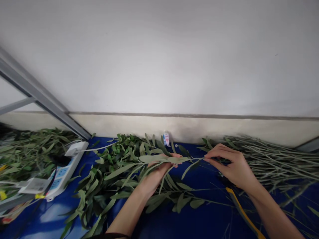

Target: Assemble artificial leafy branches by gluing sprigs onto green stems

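Note:
A leafy branch (pixel 156 158) with long grey-green leaves lies sideways between my two hands. My left hand (pixel 157 174) is closed around its leafy part, with leaves covering some of the fingers. At the bare right end of the stem, my right hand (pixel 230 162) pinches it between thumb and fingertips. More leafy branches (pixel 97 189) spread under and left of my left hand. Below my right hand lies a tool with a yellow-and-grey handle (pixel 244 214); its other end is hidden. A bundle of stripped stems (pixel 276 162) lies beyond my right wrist.
A white power strip (pixel 71 166) with plugs and cables sits at the left on the blue table surface (pixel 199 220). Another heap of foliage (pixel 32 146) lies behind it, past a metal frame (pixel 47 94). A small printed packet (pixel 166 138) stands against the wall.

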`<action>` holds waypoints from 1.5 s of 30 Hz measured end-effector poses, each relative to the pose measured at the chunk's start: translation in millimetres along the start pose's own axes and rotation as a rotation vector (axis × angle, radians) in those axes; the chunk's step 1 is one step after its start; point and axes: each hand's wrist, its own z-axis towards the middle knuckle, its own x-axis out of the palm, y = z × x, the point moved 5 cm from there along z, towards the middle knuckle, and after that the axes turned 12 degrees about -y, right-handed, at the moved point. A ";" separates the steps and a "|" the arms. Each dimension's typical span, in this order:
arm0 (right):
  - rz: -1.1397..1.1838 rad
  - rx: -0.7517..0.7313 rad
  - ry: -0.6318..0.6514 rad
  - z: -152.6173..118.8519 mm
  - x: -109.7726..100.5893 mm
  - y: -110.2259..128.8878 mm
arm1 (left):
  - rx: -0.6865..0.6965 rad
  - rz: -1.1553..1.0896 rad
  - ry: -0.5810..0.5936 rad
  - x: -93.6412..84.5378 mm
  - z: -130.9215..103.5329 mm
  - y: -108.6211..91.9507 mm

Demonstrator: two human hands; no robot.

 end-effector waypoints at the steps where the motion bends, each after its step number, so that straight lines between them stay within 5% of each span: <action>1: 0.001 0.031 -0.008 0.1 -0.7 -0.5 | -0.003 0.039 0.004 -2.7 -0.4 1.2; 5: -0.040 0.154 -0.083 -1.5 -0.9 -4.7 | -0.004 0.235 0.057 -20.6 -11.6 -4.1; 9: -0.122 0.205 -0.129 -10.8 24.8 -10.3 | 0.194 0.690 0.346 -22.0 -35.1 -12.5; 15: -0.195 0.062 0.004 -22.2 66.1 -4.8 | 0.290 0.898 0.466 -7.9 -49.9 -4.3; 17: -0.115 0.077 0.206 -24.3 67.0 2.0 | 0.295 0.960 0.456 -6.4 -49.8 -6.6; 20: 0.035 0.194 0.566 -32.0 64.6 13.2 | 0.322 0.993 0.418 -9.0 -48.4 -19.3; 22: 0.056 0.258 0.616 -32.6 60.7 17.0 | 0.380 0.975 0.389 -12.3 -48.1 -31.8; 25: 0.086 0.281 0.530 -26.6 57.6 16.7 | 0.586 0.964 0.265 -19.6 -50.6 -56.0; 29: 0.191 0.370 0.325 -17.0 46.7 7.1 | 1.097 0.938 -0.062 -26.2 -69.6 -93.7; 31: 0.271 0.433 0.225 -14.5 37.8 2.8 | 1.246 0.832 -0.185 -25.4 -78.6 -103.6; 33: 0.338 0.462 0.146 -13.0 29.1 1.0 | 1.126 0.686 -0.223 -23.0 -73.0 -101.9; 37: 0.285 0.438 0.048 -10.5 15.9 -2.5 | 0.277 0.257 -0.198 -14.9 -33.6 -57.7; 39: 0.199 0.395 0.018 -8.6 10.8 -5.6 | 0.014 -0.062 -0.213 -6.7 -22.6 -38.6; 45: 0.101 0.235 0.036 -4.1 3.3 -11.3 | -0.139 -0.379 -0.316 7.8 -17.0 -30.5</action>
